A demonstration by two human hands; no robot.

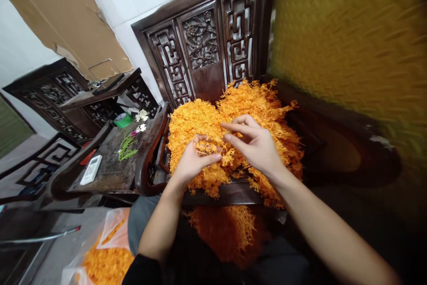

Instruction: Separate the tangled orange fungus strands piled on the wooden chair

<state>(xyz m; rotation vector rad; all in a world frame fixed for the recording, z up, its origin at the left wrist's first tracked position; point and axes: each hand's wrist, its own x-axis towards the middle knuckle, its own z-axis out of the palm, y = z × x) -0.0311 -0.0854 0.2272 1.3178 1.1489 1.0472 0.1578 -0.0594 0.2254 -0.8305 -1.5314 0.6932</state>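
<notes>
My left hand (pixel 200 160) is curled, thumb forward, around a small bunch of orange plastic sprigs (pixel 209 147). Just right of it hovers my right hand (pixel 255 142), its index finger and thumb stretched toward the left hand with a small gap between their tips. I make out nothing held there. Behind and below both hands, a large heap of orange branching plastic sprigs (pixel 256 102) covers the seat of a dark carved wooden chair (pixel 205 80). Some loose sprigs hang over its front edge.
Left of the chair, a dark side table (pixel 113 160) carries a white remote control (pixel 91 170), green tape (pixel 122 119), green stems (pixel 127 147) and white flowers (pixel 142 116). A plastic bag (pixel 115 227) with orange pieces sits below. A yellow textured surface (pixel 350 40) rises at right.
</notes>
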